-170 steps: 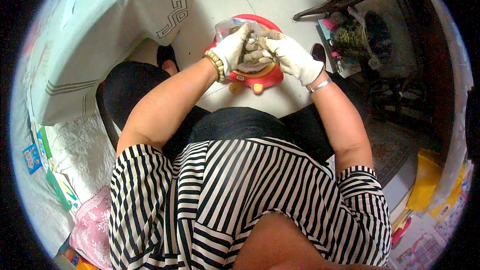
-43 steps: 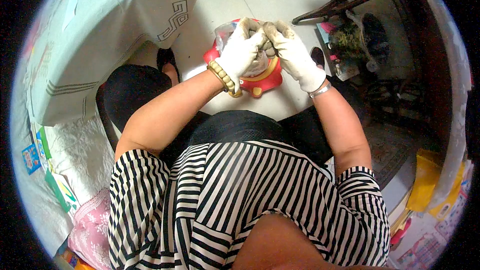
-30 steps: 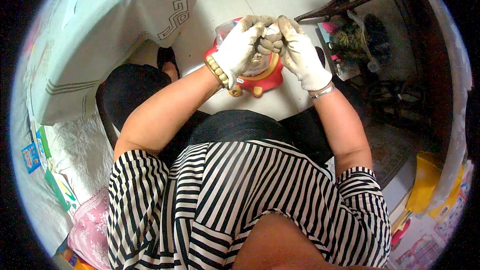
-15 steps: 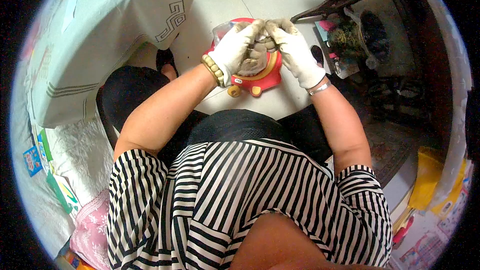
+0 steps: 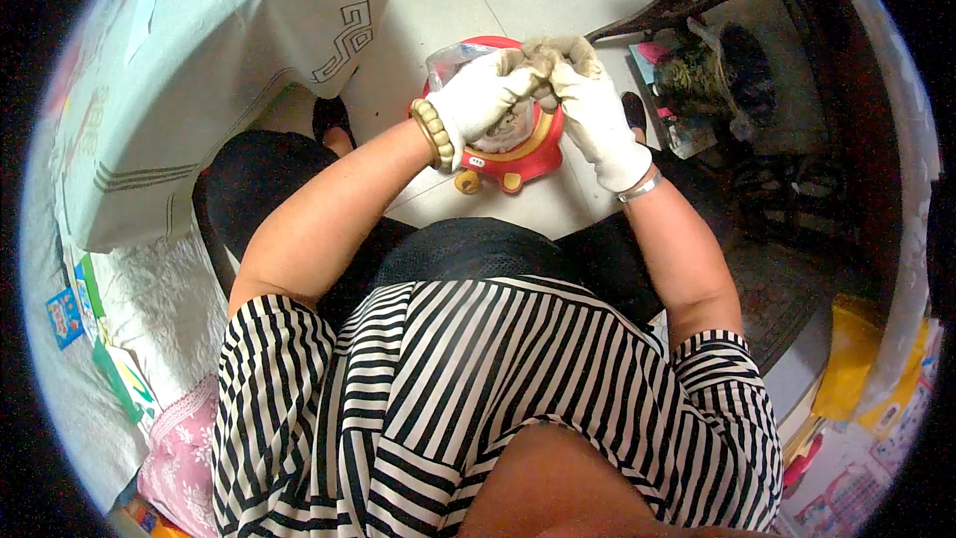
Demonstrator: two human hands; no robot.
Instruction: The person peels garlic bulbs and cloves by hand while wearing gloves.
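Both hands wear white gloves with soiled fingertips and meet above a red and yellow stool-like object (image 5: 528, 161) on the floor. My left hand (image 5: 490, 98) has its fingers closed, pinched against the other hand's fingertips. My right hand (image 5: 588, 100) is also closed, its fingers curled at the same spot. What lies between the fingertips is too small and hidden to name. Below the hands, greyish-white material (image 5: 510, 132) shows on top of the red object, with clear plastic (image 5: 453, 60) at its far left edge.
A table with a pale patterned cloth (image 5: 229, 70) stands at the left. At the right are a dark-framed rack (image 5: 787, 174) and a yellow bag (image 5: 856, 354). A pink patterned fabric (image 5: 184, 453) lies at the lower left.
The hands have drawn closer together, and their fingertips now overlap. My left hand has shifted slightly right, and more of the greyish-white material's near part is uncovered.
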